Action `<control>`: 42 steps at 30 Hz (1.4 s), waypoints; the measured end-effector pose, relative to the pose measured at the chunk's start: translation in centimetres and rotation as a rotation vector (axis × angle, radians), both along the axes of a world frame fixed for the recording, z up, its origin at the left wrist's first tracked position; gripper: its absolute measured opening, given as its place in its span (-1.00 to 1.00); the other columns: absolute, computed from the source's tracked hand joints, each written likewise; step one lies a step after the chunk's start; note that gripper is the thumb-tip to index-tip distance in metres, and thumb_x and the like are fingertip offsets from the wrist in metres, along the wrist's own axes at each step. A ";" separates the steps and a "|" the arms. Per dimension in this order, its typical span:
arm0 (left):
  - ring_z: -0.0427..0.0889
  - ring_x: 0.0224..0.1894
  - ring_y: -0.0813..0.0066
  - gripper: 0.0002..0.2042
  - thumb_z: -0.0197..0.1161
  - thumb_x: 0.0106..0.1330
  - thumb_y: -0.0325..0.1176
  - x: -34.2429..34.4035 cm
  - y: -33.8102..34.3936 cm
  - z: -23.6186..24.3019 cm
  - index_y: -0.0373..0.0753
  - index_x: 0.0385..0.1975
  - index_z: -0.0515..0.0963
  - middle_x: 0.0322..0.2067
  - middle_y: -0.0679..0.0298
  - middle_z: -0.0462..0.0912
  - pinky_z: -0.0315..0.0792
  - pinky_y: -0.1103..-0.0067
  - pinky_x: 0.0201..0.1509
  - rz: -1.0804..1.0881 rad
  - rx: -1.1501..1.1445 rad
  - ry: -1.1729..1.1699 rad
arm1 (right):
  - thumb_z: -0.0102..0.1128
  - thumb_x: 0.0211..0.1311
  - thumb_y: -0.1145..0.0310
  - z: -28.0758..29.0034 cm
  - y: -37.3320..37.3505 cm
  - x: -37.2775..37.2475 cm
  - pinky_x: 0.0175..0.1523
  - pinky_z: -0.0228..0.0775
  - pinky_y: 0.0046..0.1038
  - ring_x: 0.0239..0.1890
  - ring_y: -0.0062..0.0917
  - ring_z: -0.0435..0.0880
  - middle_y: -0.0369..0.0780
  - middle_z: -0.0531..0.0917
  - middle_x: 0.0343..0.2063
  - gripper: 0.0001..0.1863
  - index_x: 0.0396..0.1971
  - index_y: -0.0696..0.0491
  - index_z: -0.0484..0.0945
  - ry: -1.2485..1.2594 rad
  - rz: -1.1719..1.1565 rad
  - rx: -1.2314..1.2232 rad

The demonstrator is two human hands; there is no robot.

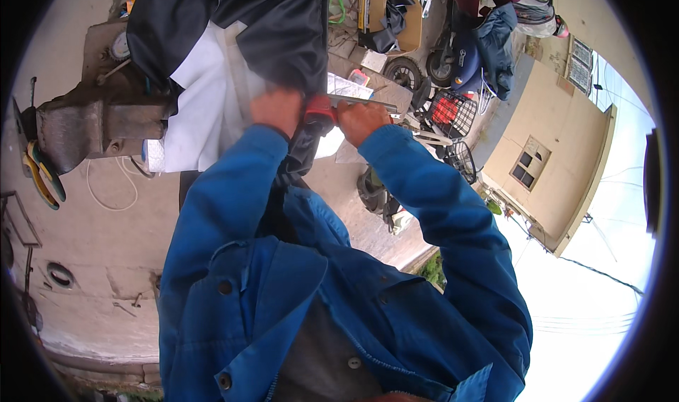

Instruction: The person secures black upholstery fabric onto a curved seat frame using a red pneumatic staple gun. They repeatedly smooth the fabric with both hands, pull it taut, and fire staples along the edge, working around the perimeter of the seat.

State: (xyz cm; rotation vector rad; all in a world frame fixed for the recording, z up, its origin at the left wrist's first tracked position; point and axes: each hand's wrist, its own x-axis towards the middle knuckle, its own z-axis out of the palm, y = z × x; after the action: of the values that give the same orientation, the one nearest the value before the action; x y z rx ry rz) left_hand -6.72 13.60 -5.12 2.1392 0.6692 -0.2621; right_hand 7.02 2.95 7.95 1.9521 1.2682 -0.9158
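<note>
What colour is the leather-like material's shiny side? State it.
Black: the leather-like material shows best in the head view.

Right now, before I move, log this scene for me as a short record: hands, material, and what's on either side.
Left hand: at the black sheet, fingers hard to make out
Right hand: beside a red thing, by a thin metal bar
Material: black sheet, with white cloth showing below it
Left side: rusty metal block, yellow-handled tool
Right side: cardboard box, wire basket
Unclear: what the red thing is
</note>
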 end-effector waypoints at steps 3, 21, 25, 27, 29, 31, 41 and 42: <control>0.80 -0.24 -0.06 -0.85 0.32 0.33 -0.23 0.1 0.4 0.2 -0.13 -0.24 0.71 -0.23 0.09 0.78 0.66 0.09 -0.16 0.004 0.005 -0.004 | 0.10 0.38 0.35 -0.5 0.0 0.2 -0.16 0.68 0.00 -0.28 -0.02 0.85 0.04 0.80 -0.38 -0.78 -0.10 0.11 0.62 0.005 0.012 0.040; 0.76 -0.01 -0.06 -0.51 0.45 0.33 0.03 0.1 0.5 2.5 -0.29 -0.02 0.63 -0.07 -0.03 0.77 0.61 0.22 0.06 0.393 -0.064 -0.032 | 0.34 0.28 0.44 -13.0 -18.3 -2.3 0.25 0.41 -0.06 0.13 -0.02 0.58 -0.02 0.59 0.07 -0.16 0.54 0.08 0.19 -0.245 -0.657 0.724; 0.68 -0.08 0.24 -0.42 0.60 0.25 -0.02 1.7 1.2 2.5 -0.44 -0.02 0.61 -0.09 0.15 0.72 0.56 0.43 0.07 0.823 -0.624 -0.120 | 0.36 0.24 0.42 -15.1 -19.5 -4.0 0.18 0.47 -0.12 0.04 -0.17 0.62 -0.13 0.65 -0.05 -0.25 0.46 0.04 0.37 -0.395 -0.664 0.901; 0.66 -0.09 0.27 -0.52 0.56 0.27 -0.17 1.4 1.5 0.9 -0.46 -0.03 0.63 -0.10 0.16 0.73 0.53 0.44 0.06 0.913 -0.675 -0.112 | 0.50 0.10 0.40 -12.8 -18.0 -3.8 0.09 0.46 -0.11 0.10 -0.14 0.57 -0.14 0.58 0.07 -0.16 0.45 -0.01 0.39 -0.370 -0.730 0.798; 0.64 -0.11 0.31 -0.62 0.53 0.29 -0.32 1.8 2.5 -0.4 -0.48 -0.03 0.66 -0.12 0.17 0.74 0.50 0.44 0.06 0.997 -0.728 -0.115 | 0.55 0.10 0.45 -8.8 -16.1 -4.1 0.26 0.43 -0.07 0.21 -0.08 0.51 -0.06 0.54 0.13 -0.14 0.45 0.03 0.37 -0.332 -0.863 0.942; 0.66 -0.12 0.27 -0.84 0.40 0.29 -0.49 2.1 2.3 0.7 -0.44 -0.22 0.64 -0.19 0.18 0.69 0.53 0.46 -0.01 1.045 -0.901 -0.217 | 0.56 0.11 0.44 -6.8 -14.2 -4.4 0.27 0.45 -0.08 0.23 -0.05 0.51 -0.03 0.52 0.17 -0.24 0.35 0.07 0.45 -0.277 -0.841 1.117; 0.60 0.08 0.07 -0.59 0.43 0.30 -0.30 3.4 -0.2 3.6 -0.40 0.06 0.57 0.02 0.06 0.62 0.49 0.25 0.21 1.037 -0.539 -0.184 | 0.27 0.42 0.39 -14.6 -3.4 -4.8 0.27 0.50 -0.10 0.18 0.05 0.59 0.08 0.59 0.16 -0.50 0.31 0.13 0.49 0.155 -1.266 1.330; 0.56 0.13 0.04 -0.56 0.46 0.29 -0.27 3.3 -1.0 4.2 -0.39 0.07 0.57 0.06 0.04 0.59 0.46 0.23 0.25 0.811 -0.078 -0.214 | 0.26 0.42 0.39 -14.7 -3.2 -4.9 0.27 0.50 -0.10 0.18 0.05 0.59 0.08 0.59 0.16 -0.51 0.31 0.14 0.49 0.147 -1.269 1.360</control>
State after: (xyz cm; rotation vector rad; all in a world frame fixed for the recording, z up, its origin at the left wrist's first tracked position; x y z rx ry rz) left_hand -3.47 12.60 -0.96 1.6286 1.2938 0.3680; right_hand 2.12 -0.29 -6.79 4.0284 0.4898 -0.6691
